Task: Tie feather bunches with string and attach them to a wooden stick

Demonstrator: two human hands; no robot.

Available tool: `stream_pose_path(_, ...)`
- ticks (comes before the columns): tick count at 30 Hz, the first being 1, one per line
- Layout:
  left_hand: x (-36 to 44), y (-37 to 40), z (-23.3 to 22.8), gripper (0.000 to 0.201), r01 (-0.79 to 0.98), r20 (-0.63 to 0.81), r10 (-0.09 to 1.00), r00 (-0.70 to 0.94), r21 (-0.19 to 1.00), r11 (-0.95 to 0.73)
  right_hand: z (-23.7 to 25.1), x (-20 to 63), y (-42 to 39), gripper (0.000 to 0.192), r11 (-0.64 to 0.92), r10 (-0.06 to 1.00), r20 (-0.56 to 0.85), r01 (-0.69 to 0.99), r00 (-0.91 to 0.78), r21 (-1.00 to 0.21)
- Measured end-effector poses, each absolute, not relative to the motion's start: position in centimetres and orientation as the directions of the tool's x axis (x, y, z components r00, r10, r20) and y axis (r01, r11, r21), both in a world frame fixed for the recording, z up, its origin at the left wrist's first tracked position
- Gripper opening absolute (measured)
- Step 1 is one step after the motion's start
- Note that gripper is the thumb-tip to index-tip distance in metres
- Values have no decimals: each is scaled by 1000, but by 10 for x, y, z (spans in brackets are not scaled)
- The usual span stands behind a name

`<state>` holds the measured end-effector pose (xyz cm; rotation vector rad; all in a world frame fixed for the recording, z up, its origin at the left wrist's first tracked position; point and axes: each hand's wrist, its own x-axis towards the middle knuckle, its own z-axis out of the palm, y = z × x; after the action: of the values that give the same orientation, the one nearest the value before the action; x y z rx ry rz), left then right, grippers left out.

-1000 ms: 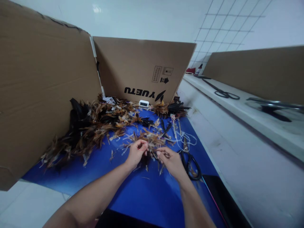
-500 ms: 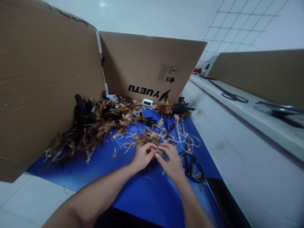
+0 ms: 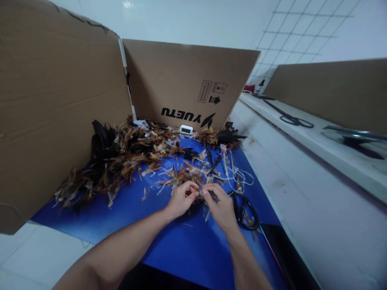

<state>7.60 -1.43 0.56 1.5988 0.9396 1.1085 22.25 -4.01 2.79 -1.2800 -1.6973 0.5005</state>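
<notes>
My left hand point(image 3: 180, 199) and my right hand point(image 3: 219, 204) meet fingertip to fingertip over the blue mat point(image 3: 169, 245). Both pinch a small bunch of brown feathers point(image 3: 198, 194) between them. Loose brown feathers point(image 3: 183, 176) lie just beyond the fingers. A big heap of brown and black feathers point(image 3: 117, 155) spreads to the left, against the cardboard. Black-handled scissors point(image 3: 246, 209) lie on the mat just right of my right hand, next to tangled white string point(image 3: 238, 175).
Cardboard panels point(image 3: 187, 84) wall the mat at the left and back. A small white clock point(image 3: 186, 129) stands at the back panel's foot. A white ledge at the right carries more scissors point(image 3: 292, 119) and another cardboard panel point(image 3: 329, 90). A black object point(image 3: 287, 257) lies at the mat's near right.
My hands, apart a second ago, have come together over the small feather bunch. The view has shifted slightly; the feather heap and scissors have stayed put.
</notes>
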Motion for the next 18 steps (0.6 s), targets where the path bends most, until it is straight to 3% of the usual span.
stream_pose_path(7, 76, -14, 3, 13, 69, 237, 921, 311, 960, -270, 24, 223, -37, 16, 401, 905, 417, 506, -88, -764)
stream_pose_path(18, 77, -10, 1, 15, -12, 181, 942, 281, 983, -185, 28, 232, -37, 17, 238, 947, 285, 267, 150, -934)
